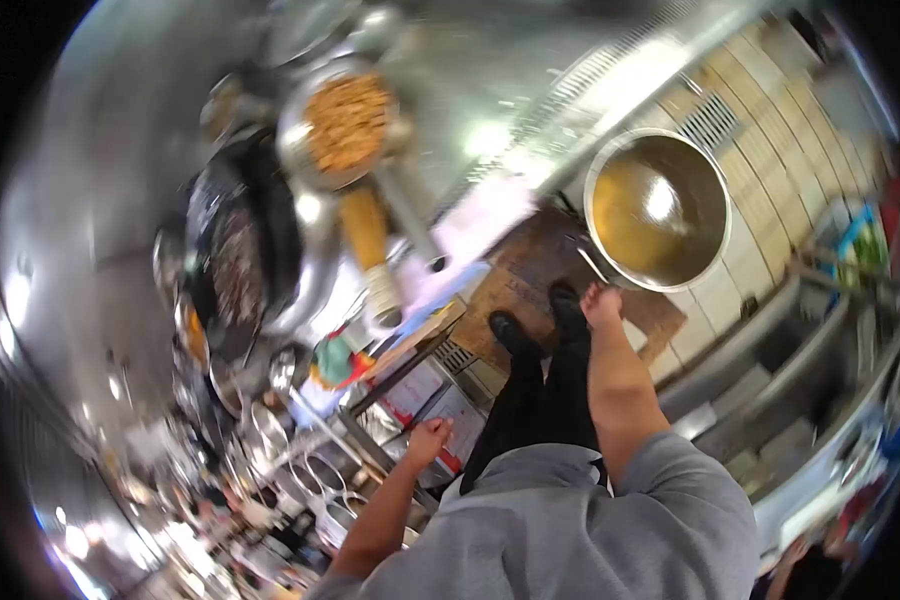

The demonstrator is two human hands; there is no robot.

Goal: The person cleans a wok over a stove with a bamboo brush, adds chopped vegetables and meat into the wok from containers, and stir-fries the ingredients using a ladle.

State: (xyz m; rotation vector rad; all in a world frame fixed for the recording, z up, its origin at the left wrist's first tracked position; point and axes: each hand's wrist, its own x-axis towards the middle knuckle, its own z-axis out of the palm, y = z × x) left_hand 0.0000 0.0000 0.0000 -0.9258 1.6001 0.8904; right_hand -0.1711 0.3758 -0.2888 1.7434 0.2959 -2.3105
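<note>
My right hand (601, 303) is closed around the handle at the near rim of a large steel pot (660, 210). The pot hangs over the floor, with a yellowish inside and a bright reflection in it. My left hand (430, 441) is curled beside my body, near a metal shelf frame; whether anything is inside its fingers is too small to tell. Ahead on the left, a pan of orange-brown pieces (348, 122) stands on the steel counter, with a wooden-coloured handle and a dark-tipped metal handle beside it.
A dark wok (240, 250) lies left of the pan. Steel sinks (770, 370) run along the right. A brown mat (530, 275) lies under my feet on the tiled floor (760, 150). At the lower right, part of another person (810, 570) shows.
</note>
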